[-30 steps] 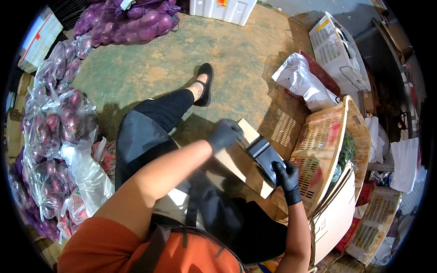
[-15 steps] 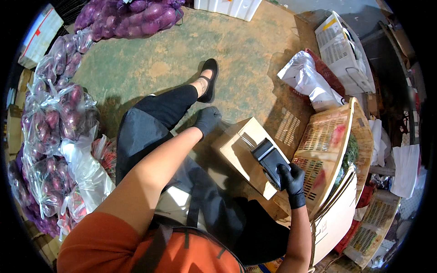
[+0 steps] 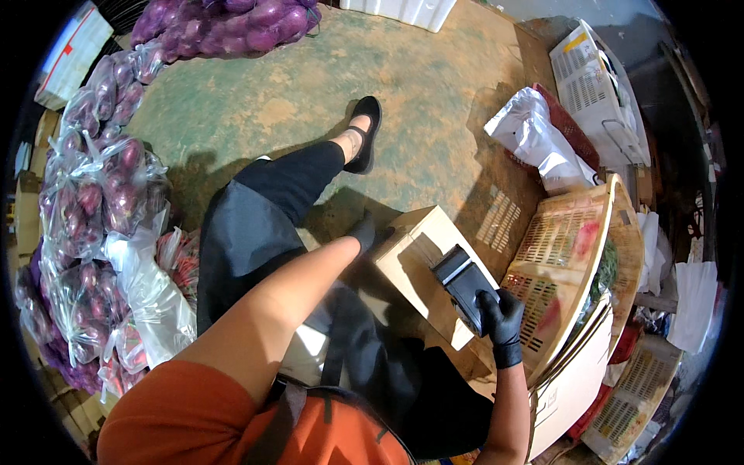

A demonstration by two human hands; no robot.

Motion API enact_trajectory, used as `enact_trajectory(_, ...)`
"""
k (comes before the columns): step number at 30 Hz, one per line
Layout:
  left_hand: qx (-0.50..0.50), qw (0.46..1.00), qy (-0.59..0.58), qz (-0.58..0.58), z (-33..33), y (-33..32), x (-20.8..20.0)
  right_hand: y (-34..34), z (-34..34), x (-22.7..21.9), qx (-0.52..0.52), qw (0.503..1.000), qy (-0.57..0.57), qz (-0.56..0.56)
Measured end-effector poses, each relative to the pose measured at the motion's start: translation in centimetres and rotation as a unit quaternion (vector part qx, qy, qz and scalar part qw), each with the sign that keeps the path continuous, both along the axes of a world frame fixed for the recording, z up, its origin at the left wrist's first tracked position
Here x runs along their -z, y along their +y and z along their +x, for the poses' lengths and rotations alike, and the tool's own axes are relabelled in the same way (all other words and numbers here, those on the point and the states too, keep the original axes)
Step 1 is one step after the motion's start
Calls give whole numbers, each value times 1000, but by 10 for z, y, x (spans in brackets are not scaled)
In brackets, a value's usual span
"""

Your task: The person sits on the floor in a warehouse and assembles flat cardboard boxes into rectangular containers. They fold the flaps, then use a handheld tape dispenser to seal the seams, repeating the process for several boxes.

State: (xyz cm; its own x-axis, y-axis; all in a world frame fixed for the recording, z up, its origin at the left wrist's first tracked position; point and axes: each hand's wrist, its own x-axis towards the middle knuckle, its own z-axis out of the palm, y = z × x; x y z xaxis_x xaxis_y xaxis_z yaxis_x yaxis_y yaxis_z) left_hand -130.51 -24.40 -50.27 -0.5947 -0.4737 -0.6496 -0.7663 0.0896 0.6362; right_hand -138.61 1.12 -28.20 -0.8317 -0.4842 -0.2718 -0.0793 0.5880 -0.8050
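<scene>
My right hand (image 3: pixel 504 319), in a black glove, grips a black boxy handheld device (image 3: pixel 460 280) whose exact kind I cannot make out. It is held over a pale cardboard box (image 3: pixel 401 269), which stands in front of me to the right. My left hand (image 3: pixel 364 230), also in a dark glove, is lowered beside the box's left side. Shadow and blur hide its fingers, so I cannot see whether it holds anything.
Clear bags of purple onions (image 3: pixel 122 186) line the left side, with a purple net sack (image 3: pixel 232 31) behind. A slatted plastic basket (image 3: pixel 535 256) stands close on the right. Beyond it are a silvery bag (image 3: pixel 527 128) and a white crate (image 3: pixel 593 97). My outstretched foot (image 3: pixel 363 133) rests ahead.
My left hand has dropped lower, into the shadow beside the box. My right hand still holds the device over the box. The view has shifted slightly.
</scene>
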Motion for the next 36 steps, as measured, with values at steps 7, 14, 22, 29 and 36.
enact_trajectory(7, -7, 998, 58, -9, -25, -8, -97, 7, -3, 6, 6, 999, 33, 12)
enact_trajectory(14, 190, 949, 198, -156, -41, 37, -110, -8, -7, 0, -6, 996, 3, 91)
enact_trajectory(22, 306, 917, 170, -189, -64, 0, -144, -25, 3, 27, 58, 997, 34, 44)
enact_trajectory(29, 296, 927, 96, -208, -64, 10, -143, -23, 15, -10, 83, 991, -105, 2)
enact_trajectory(36, 298, 909, 140, -256, -63, 16, -130, 128, 69, -23, 139, 985, -43, 92)
